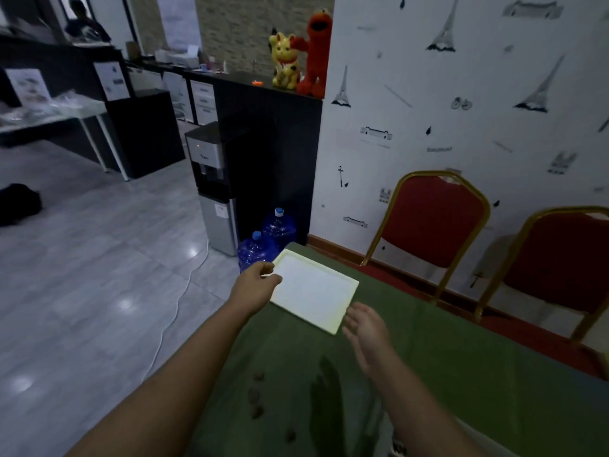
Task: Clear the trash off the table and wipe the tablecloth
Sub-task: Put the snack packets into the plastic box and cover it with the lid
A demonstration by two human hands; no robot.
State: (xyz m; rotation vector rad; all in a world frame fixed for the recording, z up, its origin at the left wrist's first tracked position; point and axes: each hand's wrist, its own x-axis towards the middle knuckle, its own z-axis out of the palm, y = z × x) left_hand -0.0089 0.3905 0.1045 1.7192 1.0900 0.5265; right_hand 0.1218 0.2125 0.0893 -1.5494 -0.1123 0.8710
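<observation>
Green tablecloth (461, 374) covers the worktop, which runs from the lower middle of the view toward the right, alongside a white wall printed with towers. Two red chairs with gold frames, one (435, 222) nearer the worktop's far end and another (560, 262) to its right, stand against that wall on the far side of the worktop. Beyond the far end of the cloth, a water dispenser (214, 186) stands on the grey tiled floor, with two blue water bottles (270, 239) beside it. A white tray (316, 295) lies flat at the far end of the tablecloth, close to its left edge. The left hand (255, 285) reaches forward and grips the tray's near left rim, fingers curled over the edge. The right hand (365, 328) hangs just beside the tray's near corner, fingers straight and spread, holding nothing; whether it touches the cloth cannot be told. A dark wet-looking stain (326, 407) marks the cloth between the forearms. Several small brown crumbs (255, 395) lie scattered on the cloth to the left of the stain.
</observation>
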